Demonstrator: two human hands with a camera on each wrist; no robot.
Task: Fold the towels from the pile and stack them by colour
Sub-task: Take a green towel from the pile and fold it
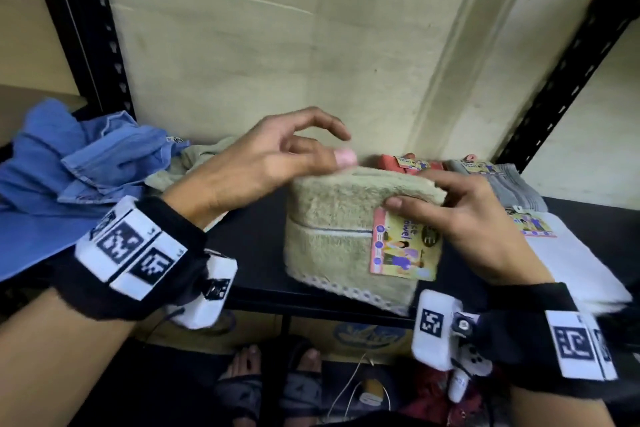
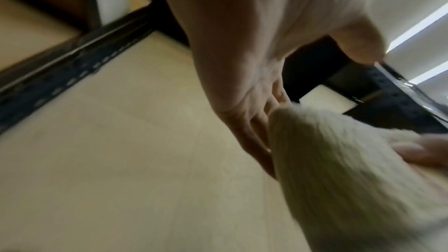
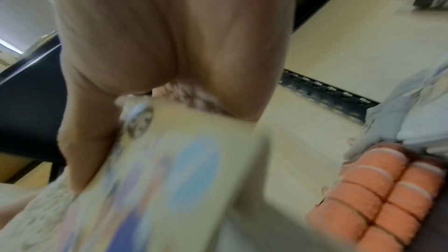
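Note:
A folded beige towel (image 1: 346, 229) with a paper label (image 1: 403, 246) is held upright above the front of the black shelf (image 1: 256, 253). My right hand (image 1: 412, 191) grips its top right corner, thumb on the front above the label, fingers over the top. At the top left corner is my left hand (image 1: 322, 142), blurred and loosely curled. In the left wrist view its fingers (image 2: 254, 127) lie against the towel (image 2: 339, 170) and the thumb stands apart. The right wrist view shows the label (image 3: 181, 179) close up.
A loose pile of blue cloth (image 1: 86, 166) and another beige towel (image 1: 194, 159) lie at the left. Folded orange (image 1: 412, 163), grey (image 1: 502, 180) and white (image 1: 571, 253) towels sit at the right. Black shelf posts stand at both sides, with a wall behind.

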